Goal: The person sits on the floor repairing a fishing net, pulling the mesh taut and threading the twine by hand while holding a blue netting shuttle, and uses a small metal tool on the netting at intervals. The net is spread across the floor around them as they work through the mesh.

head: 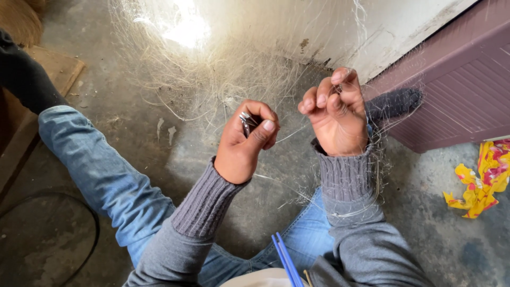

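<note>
The left hand (245, 139) is closed into a fist around a small metal tool (246, 123) – its shiny end sticks out between thumb and forefinger, and what kind of tool it is cannot be told. The right hand (336, 114) is raised a little higher, just beside the left but not touching it, its fingers curled together and pinched on strands of a fine, pale fishing net (223, 64). The net spreads up and away from both hands across the grey concrete floor (133, 122), glowing white where light hits it near the top, and more of its threads trail over the right wrist and the grey ribbed sleeve (345, 178)

The person sits on the floor in blue jeans (101, 170), the left leg stretched out toward the upper left and ending in a dark sock (21, 74). The other foot, in a dark grey sock (394, 102), lies behind the right hand with net threads across it, close to a purple-brown ribbed panel (457, 90) set against a white wall (393, 26). A crumpled yellow and red wrapper (481, 183) lies on the floor at the right, well apart from the hands. At the bottom edge, 2 thin blue sticks (287, 260) rest in the lap
</note>
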